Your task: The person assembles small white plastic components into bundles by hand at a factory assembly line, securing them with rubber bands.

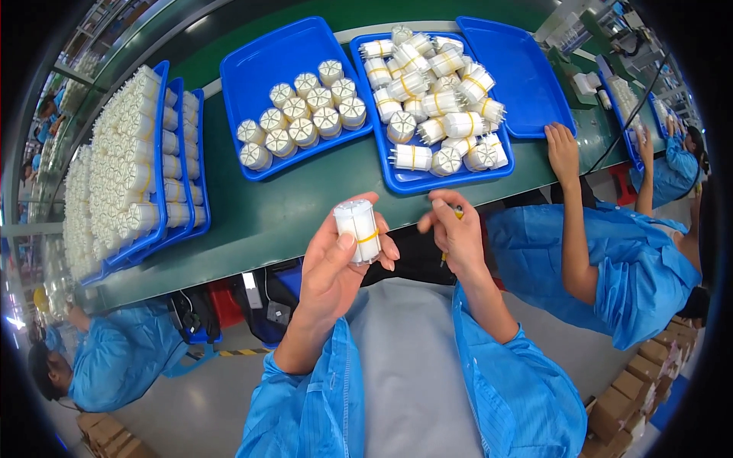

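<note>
Upright in my left hand (324, 269) is a white cylinder (356, 223) with a yellow band around it and a slotted-looking top. Thumb and fingers wrap its sides. To its right, apart from it, my right hand (463, 243) is closed around a thin yellow-and-black tool (458, 211); only its ends show, so I cannot tell its kind. Beyond my right hand, a blue tray (412, 185) is heaped with similar banded cylinders (412, 84), lying at various angles. Farther left, another blue tray (244, 69) bears several cylinders (303, 131) standing in rows.
Stacked blue trays (162, 153) full of white cylinders stand on the left of the green table (294, 202). A co-worker's hand (563, 153) touches a blue tray (519, 76) at right. Another person (122, 355) sits at lower left. Cardboard boxes (622, 404) line the floor at right.
</note>
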